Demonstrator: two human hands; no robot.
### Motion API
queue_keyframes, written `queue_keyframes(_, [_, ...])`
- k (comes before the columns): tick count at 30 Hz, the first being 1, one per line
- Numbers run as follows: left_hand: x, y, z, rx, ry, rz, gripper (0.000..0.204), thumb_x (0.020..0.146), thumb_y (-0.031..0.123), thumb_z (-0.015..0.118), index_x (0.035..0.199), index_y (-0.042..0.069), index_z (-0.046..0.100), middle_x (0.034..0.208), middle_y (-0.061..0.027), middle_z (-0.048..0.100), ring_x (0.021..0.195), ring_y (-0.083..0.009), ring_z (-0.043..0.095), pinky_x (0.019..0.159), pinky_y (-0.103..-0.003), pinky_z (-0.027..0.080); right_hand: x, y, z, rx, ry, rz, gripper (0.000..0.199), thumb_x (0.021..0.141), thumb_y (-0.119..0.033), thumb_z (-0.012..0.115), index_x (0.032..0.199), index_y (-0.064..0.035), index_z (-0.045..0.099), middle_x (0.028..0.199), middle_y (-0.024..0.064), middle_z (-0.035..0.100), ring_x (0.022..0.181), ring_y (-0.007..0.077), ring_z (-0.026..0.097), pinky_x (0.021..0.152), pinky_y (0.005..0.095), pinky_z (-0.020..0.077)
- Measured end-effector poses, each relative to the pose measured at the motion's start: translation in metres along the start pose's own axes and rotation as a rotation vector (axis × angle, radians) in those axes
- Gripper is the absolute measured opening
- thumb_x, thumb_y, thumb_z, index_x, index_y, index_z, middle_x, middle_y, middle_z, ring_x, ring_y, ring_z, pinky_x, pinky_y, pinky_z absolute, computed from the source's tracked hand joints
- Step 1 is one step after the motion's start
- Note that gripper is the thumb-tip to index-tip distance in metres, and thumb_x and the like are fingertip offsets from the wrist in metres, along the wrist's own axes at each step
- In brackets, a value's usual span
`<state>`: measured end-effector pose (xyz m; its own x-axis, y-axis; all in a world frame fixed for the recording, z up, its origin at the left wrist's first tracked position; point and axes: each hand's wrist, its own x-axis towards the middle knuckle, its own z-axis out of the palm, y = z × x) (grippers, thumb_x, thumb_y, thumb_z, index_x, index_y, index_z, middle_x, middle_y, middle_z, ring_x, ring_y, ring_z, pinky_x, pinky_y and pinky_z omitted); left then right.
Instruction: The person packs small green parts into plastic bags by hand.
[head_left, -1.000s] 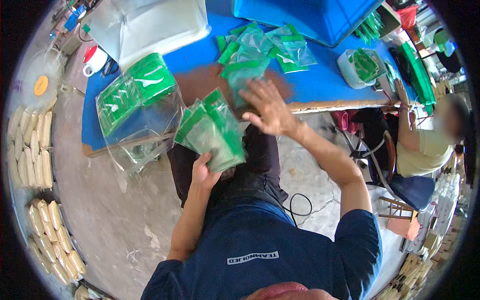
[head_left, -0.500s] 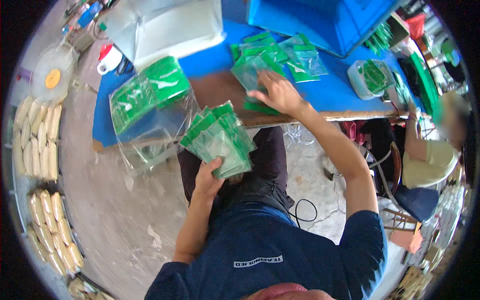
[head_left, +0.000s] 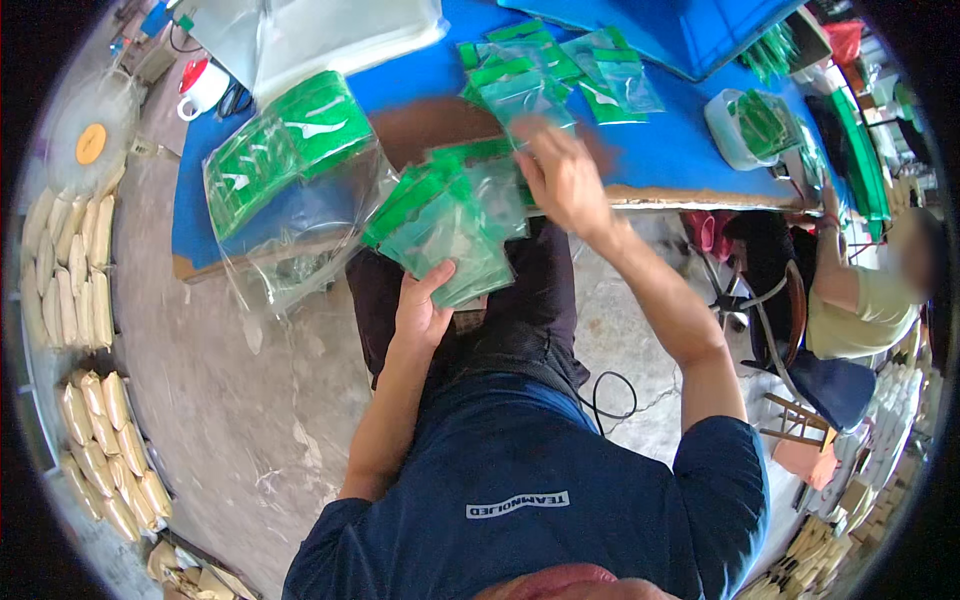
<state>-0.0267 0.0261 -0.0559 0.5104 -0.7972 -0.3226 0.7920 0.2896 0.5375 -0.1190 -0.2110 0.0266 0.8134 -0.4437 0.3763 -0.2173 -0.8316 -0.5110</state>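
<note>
My left hand (head_left: 425, 305) grips a fanned stack of flat green-and-clear plastic packets (head_left: 450, 235), its thumb on top, above my lap at the table's front edge. My right hand (head_left: 568, 185) is blurred over that edge, just right of the fan; whether its fingers hold anything cannot be made out. Beyond its fingertips lies a spread of similar loose packets (head_left: 540, 60) on the blue table (head_left: 665, 160). To the left, a large clear bag (head_left: 300, 245) holds stacks of green packets (head_left: 325, 115) and overhangs the edge.
At the back stand a pale bin (head_left: 350, 35) and a blue bin (head_left: 650, 25). A clear tub (head_left: 728, 140) with green packets sits on the right. Another person (head_left: 860, 310) sits to the far right. Tan packages (head_left: 75, 270) are piled on the floor at left.
My right hand has shifted slightly right and toward me. The fan in my left hand has moved up and right, and a green-topped packet now shows at its far edge.
</note>
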Motion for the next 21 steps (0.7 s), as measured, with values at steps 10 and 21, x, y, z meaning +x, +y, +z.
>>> queue_keyframes(10, [0.001,-0.004,-0.009,-0.185,-0.034,0.019,0.057,0.088,0.006,0.065,0.140,0.000,0.044,0.136,-0.0142,0.056,0.129,-0.0312,0.052,0.113,-0.050,0.039,-0.040,-0.027,0.010,0.015,-0.201,-0.195,0.040,0.092,-0.024,0.065,0.126,-0.0031,0.061,0.127,0.0185,0.058,0.114,0.0388,0.056,0.090,0.0458,0.0494])
queue_keyframes(21, [-0.006,0.010,-0.010,-0.088,-0.026,-0.055,0.058,0.084,0.002,0.068,0.137,-0.001,0.045,0.132,-0.0146,0.058,0.122,-0.0308,0.057,0.107,-0.047,0.045,-0.029,0.006,0.017,-0.247,0.012,-0.258,0.032,0.084,0.000,0.060,0.116,-0.0023,0.062,0.117,0.0200,0.062,0.114,0.0385,0.058,0.091,0.0503,0.0489])
